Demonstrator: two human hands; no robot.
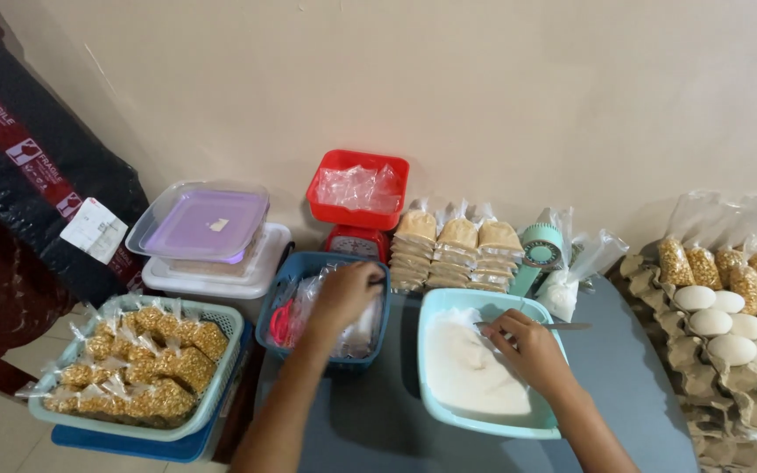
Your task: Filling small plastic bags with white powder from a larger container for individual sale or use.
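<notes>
The grey bench [624,385] carries everything, and the light teal basin [435,385] of white grains near its middle serves as the landmark. To the basin's far right sits a cardboard egg tray [729,412] with white eggs, and bags of yellow kernels lie behind them. To its far left, off the bench edge, a pale green basket [212,385] holds many small knotted bags of the same kernels, with stacked lidded plastic boxes [208,228] behind that. Just left of the basin stands a blue basket [308,267] of clear plastic bags. Behind the basin lie stacks of tan packets [457,250], a red kitchen scale [357,197] whose tray holds clear bags, and a mint-green handheld fan [539,250].

The left hand [343,293] reaches into the blue basket, fingers curled down onto the clear bags; whether it has pinched one I cannot tell. The right hand [532,346] rests over the basin's right side, clenched around a metal spoon [571,326]. The spoon lies roughly level, its long axis running left to right across the basin's far right corner, with one end jutting past the rim to the right. The grains lie directly below and left of this hand, nearer to it than to the left.
</notes>
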